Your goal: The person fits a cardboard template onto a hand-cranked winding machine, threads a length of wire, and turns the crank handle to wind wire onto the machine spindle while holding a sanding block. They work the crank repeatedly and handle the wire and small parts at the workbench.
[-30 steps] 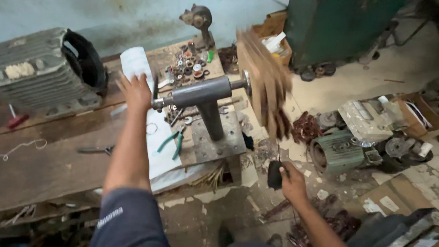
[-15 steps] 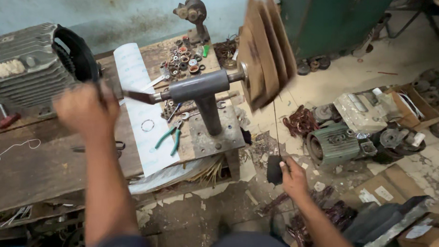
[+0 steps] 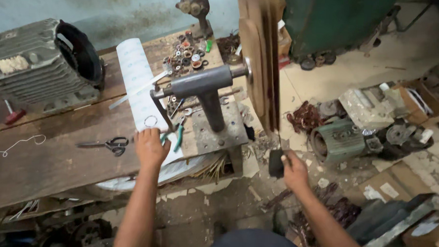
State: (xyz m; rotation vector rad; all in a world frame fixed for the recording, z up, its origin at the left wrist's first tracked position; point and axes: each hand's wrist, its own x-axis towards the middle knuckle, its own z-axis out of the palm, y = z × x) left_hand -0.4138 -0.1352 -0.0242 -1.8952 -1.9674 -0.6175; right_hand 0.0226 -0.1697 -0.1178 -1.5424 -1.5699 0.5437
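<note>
Both hands busy: left hand [image 3: 149, 146] on white sheet [image 3: 139, 84]; right hand [image 3: 293, 171] grips dark block [image 3: 275, 163] (floorward)

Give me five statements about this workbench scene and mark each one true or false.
1. The left hand rests on the white paper sheet at the wooden bench's front edge. True.
2. The scissors lie to the right of the left hand. False: they lie to its left, on the bench.
3. The right hand holds a small dark block below the wooden discs. True.
4. The finned motor housing stands on the floor. False: it sits on the bench, far left.
5. Green-handled pliers lie near the metal stand. True.
</note>
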